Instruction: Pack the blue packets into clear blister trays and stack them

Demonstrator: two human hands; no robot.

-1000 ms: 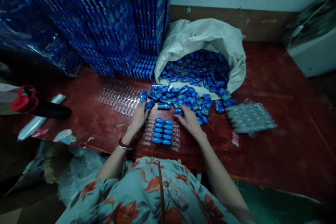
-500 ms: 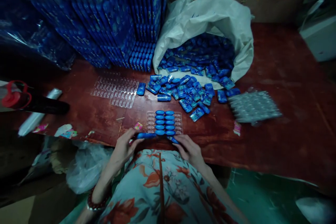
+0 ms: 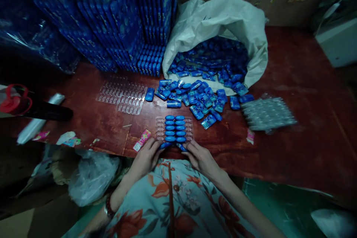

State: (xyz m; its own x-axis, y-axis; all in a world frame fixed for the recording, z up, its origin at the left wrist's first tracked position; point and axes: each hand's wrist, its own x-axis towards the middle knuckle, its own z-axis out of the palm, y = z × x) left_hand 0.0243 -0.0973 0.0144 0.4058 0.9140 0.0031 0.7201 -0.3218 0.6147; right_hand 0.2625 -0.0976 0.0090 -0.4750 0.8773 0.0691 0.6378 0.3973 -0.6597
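A clear plastic blister tray (image 3: pixel 160 128) lies in front of me, with two columns of glossy blue oval cases (image 3: pixel 170 128) standing in its middle slots. At the tray's near edge, my left hand (image 3: pixel 147 156) pinches one blue case (image 3: pixel 165 145) between thumb and fingers. My right hand (image 3: pixel 201 156) grips another blue case (image 3: pixel 182 147), which is tilted, beside the near end of the right column. Fingers hide part of both held cases and the tray's near edge. Beyond the tray is a loose pile of blue cases (image 3: pixel 203 98), some showing printed labels.
A white woven sack (image 3: pixel 220 15) full of blue cases lies open behind the pile. Tall stacks of filled trays (image 3: pixel 111 18) stand back left. Clear trays (image 3: pixel 122 95) lie left, more trays (image 3: pixel 269 113) right. A red-lidded bottle (image 3: pixel 47 111) and a pink wrapper (image 3: pixel 142 140) are to the left.
My left hand has moved right with its blue case, up to the tray's near edge, uncovering the pink wrapper. My right hand has shifted only slightly.
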